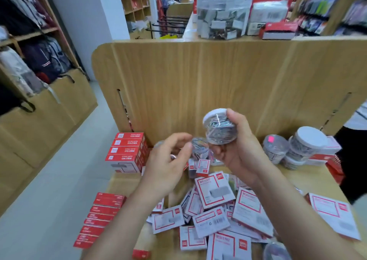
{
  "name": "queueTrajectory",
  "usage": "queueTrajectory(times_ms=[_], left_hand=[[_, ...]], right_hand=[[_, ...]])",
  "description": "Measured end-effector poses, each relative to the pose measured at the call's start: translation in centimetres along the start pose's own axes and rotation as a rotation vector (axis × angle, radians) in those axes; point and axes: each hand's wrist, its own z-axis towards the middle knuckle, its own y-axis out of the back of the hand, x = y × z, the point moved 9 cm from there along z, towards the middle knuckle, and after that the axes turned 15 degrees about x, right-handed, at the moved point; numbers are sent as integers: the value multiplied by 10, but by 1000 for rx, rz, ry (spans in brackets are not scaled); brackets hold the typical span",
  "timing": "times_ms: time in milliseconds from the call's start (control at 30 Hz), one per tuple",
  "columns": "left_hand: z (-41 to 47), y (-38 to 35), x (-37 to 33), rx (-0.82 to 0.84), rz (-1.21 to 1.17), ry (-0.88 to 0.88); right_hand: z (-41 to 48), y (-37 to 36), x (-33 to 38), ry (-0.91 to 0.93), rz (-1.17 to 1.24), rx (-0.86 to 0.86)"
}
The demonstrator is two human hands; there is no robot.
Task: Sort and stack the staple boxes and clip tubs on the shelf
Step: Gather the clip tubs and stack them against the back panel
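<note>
Right hand (238, 148) is reaching up over the shelf (309, 182), its grip grasping a clip tub (220, 129) w/ thumb up by the lid and fingers cupping underneath. The tub is tilting, white lid pointing up-left. Left hand (170, 160) is hovering just beside and lower, fingers curling toward a second tub (199, 147) sitting just under the first. Its fingertips are right at that tub's side, but blur is hiding the contact, so can't tell if that grip is grasping anything. Both forearms are coming in from the bottom edge. The wooden shelf, w/ a tall wood back panel (198, 76), is carrying a loose pile of white-and-red staple boxes (214, 206) mid-shelf, a neat stack of red boxes (127, 152) at back left, a row of red boxes (101, 220) along the front-left edge, and stacked lidded tubs (305, 146) at back right. Shop aisle around: backpacks (43, 61) hanging at left, packs of binder clips (220, 19) sitting on the tier above. The held tub is clear plastic, showing a tangle of silvery and coloured clips inside.
</note>
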Motion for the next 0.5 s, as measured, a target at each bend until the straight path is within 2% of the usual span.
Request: queueTrajectory(times_ms=[100, 267, 367, 500], left_hand=[[18, -43, -21, 154, -107, -63], [54, -104, -55, 312, -143, -69], [67, -120, -54, 276, -106, -61], [72, -136, -40, 175, 170, -4]], right_hand=[[-15, 27, -3, -67, 74, -66], [-44, 72, 13, -57, -91, -126], [-64, 103, 42, 44, -260, -180], [-89, 143, 95, 259, -631, -343]])
